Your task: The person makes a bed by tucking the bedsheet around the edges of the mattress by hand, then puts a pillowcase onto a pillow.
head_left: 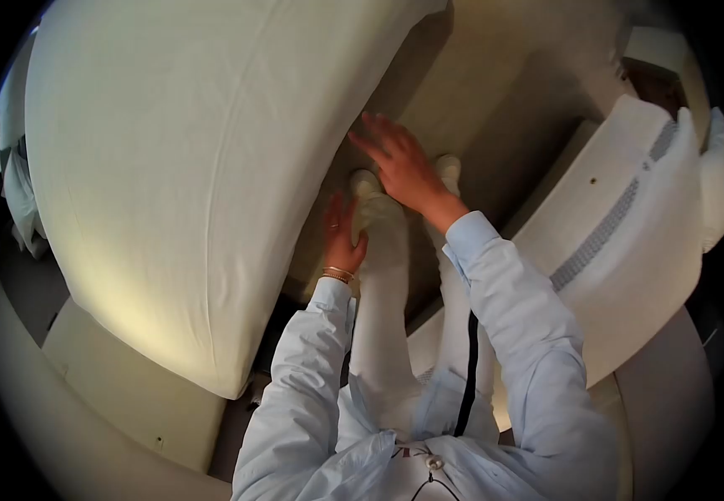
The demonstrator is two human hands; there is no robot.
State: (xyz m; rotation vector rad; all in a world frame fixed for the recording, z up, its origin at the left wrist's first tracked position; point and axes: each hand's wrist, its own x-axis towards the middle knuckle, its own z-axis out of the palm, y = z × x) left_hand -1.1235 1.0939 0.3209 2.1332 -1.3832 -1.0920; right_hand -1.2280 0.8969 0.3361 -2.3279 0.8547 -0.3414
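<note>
A large bed covered with a smooth white sheet fills the left half of the view. My left hand, with bracelets at the wrist, is beside the bed's right edge, fingers apart and holding nothing. Farther forward, my right hand reaches to the same edge with its fingers spread and nothing in them. Whether its fingertips touch the sheet cannot be made out.
At the right stands a second bed with white bedding, a grey patterned strip and pillows. The floor runs between the beds, under my feet. A padded headboard is at the lower left.
</note>
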